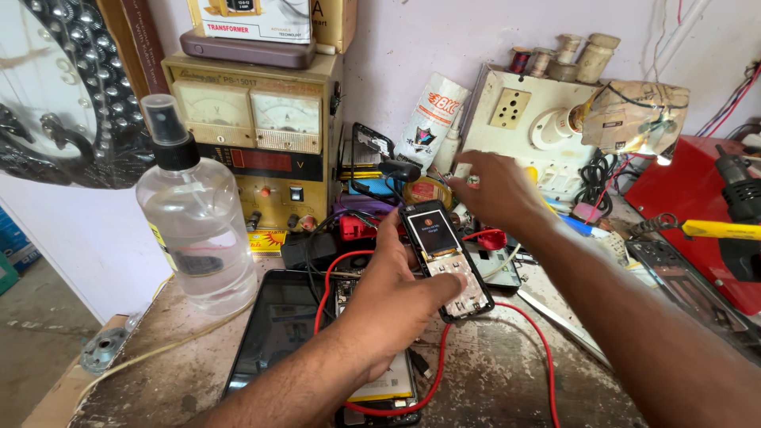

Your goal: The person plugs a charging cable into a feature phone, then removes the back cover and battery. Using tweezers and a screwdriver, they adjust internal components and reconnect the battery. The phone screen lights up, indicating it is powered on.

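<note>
Left hand grasps an opened keypad phone, screen lit, above the desk. Right hand, fingers loosely spread and empty, reaches toward clutter beside a spray bottle.

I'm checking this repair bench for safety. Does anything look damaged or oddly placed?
Yes. The small phone in the left hand has no keypad cover, leaving its circuit board bare while the screen is lit. The lamp holder on the switchboard is wrapped in crumpled paper.

A grimy workbench carries a spray bottle, tablet and red wire.
</note>
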